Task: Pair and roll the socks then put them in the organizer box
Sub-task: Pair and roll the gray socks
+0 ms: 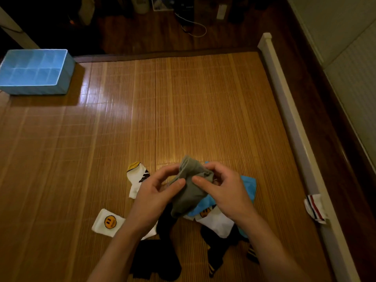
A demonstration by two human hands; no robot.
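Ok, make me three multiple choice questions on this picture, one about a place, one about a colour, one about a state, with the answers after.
1. Where does the organizer box stand on the bamboo mat?
A. near right corner
B. far left corner
C. right beside the hands

2. What colour is the sock held by the left hand and right hand?
A. red
B. white
C. grey

3. What state is the organizer box in?
A. open, with no socks showing in it
B. packed with rolled socks
C. closed by a lid

Answers:
1 B: it sits at the mat's far left, well away from both hands.
2 C: the fabric pinched between both hands is plain grey.
3 A: its open compartments show only their blue bottoms.
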